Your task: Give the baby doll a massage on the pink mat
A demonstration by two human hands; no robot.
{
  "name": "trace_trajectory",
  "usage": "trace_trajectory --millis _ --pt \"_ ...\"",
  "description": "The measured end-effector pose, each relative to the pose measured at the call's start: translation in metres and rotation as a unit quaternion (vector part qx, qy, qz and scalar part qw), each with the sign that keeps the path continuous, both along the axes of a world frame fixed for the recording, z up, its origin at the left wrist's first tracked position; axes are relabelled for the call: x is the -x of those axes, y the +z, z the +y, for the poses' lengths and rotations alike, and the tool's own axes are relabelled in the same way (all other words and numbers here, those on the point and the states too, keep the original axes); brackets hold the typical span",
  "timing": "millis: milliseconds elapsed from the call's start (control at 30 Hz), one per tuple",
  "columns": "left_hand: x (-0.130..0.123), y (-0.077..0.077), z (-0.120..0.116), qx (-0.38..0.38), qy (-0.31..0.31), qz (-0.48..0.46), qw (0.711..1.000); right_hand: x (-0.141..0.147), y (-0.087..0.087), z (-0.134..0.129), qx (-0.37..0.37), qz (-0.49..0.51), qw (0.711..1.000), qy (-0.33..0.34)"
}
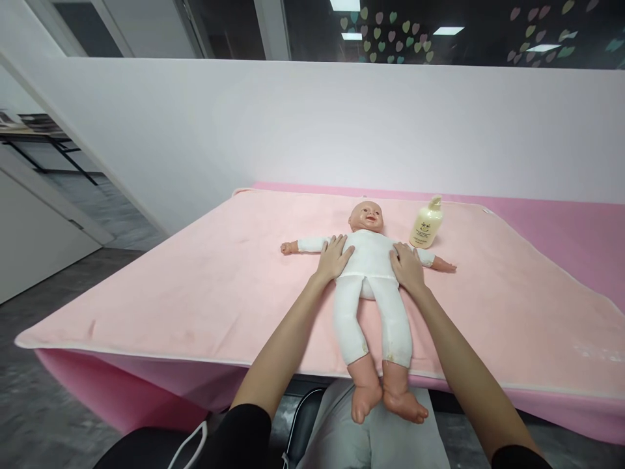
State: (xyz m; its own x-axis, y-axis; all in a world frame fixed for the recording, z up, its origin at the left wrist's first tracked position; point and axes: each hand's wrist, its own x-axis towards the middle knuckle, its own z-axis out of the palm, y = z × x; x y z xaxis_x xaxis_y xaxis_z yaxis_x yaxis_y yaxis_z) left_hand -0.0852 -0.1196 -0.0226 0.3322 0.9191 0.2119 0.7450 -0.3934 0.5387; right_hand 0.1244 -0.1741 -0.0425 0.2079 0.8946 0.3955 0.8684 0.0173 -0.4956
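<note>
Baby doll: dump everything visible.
The baby doll lies face up on the pink blanket, head toward the wall, arms spread, legs slightly apart. Torso and limbs look like white cloth, with brownish marks near the ankles; the bald head, hands and feet look like tan plastic. Its feet extend past the blanket's near edge. The person's left hand and right hand rest against opposite sides of its torso.
</note>
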Motion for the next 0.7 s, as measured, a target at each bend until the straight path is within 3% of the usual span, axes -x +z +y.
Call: trace_trajectory --millis 100,333,700 --pt "0.004 -0.002 0.003 -0.033 0.048 -0.019 0.998 -0.005 0.000 -0.001 -0.026 0.008 0.998 -0.052" --pt "0.015 -0.008 0.008 -0.087 0.132 -0.031 0.987 -0.014 0.002 -0.005 -0.079 0.158 0.979 -0.097" --pt "0.029 -0.007 0.009 -0.089 0.233 -0.010 0.968 -0.038 0.004 -0.015 -0.027 0.064 0.978 -0.199"
